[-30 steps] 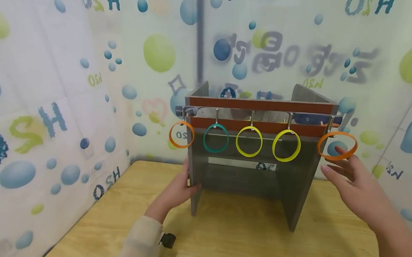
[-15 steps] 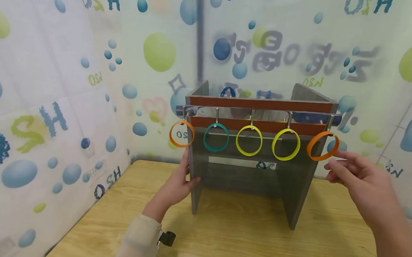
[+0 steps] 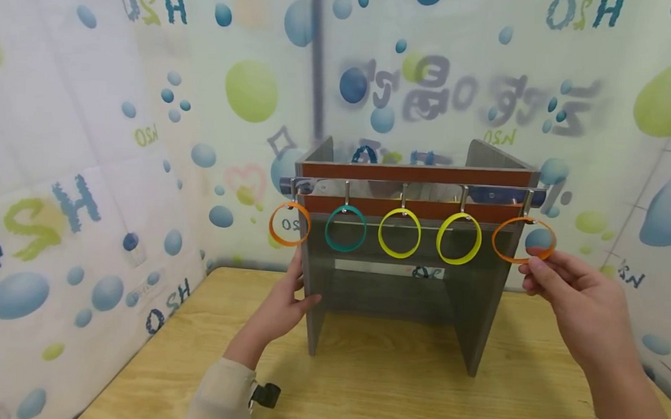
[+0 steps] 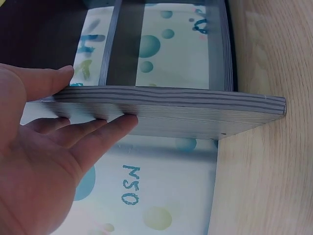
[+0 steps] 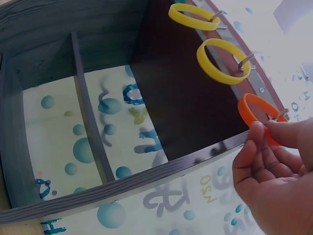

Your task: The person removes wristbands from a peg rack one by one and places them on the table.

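A grey wooden stand has a metal rail across its front. Silicone wristbands hang from the rail's hooks: a left orange one, a teal one, two yellow ones, and a right orange wristband. My left hand holds the stand's left side panel, thumb on the inner face and fingers on the outer. My right hand pinches the lower edge of the right orange wristband between thumb and index finger. That band is still on its hook and tilted.
The stand rests on a light wooden table. Behind and to the left hangs a white sheet printed with blue and green bubbles and lettering. Two reddish strips run across the stand's front, above and below the rail.
My right hand has come in from beside the right orange wristband and now pinches it. That band swung and tilted on its hook. My left hand stays on the side panel.
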A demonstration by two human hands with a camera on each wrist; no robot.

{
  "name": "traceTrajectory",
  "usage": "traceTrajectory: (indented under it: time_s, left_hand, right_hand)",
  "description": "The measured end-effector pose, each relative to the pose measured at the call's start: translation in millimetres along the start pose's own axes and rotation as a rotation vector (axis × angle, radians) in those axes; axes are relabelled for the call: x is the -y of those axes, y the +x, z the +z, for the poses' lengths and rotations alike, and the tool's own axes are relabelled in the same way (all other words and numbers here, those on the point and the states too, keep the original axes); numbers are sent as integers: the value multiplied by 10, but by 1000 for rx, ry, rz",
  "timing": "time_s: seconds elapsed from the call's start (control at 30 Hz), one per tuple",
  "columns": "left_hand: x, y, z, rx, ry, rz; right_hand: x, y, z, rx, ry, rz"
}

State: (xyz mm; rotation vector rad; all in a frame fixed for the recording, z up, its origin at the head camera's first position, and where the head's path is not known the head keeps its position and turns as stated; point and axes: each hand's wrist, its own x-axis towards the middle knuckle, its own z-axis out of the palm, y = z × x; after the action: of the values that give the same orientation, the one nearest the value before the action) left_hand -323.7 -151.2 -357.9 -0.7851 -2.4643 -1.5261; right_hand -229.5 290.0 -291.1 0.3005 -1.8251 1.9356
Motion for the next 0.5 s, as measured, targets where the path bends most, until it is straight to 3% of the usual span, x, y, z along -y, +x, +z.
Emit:
traceTrajectory:
  time_s: [0.27,0.5]
  left_hand:
    - [12,-38,-36,-15,7,-7]
    - [14,-24,-26,-12,52,20]
  right_hand:
    - [27,-25,111,-37,149,-82]
    - [56,-46,182,-128,309,-184]
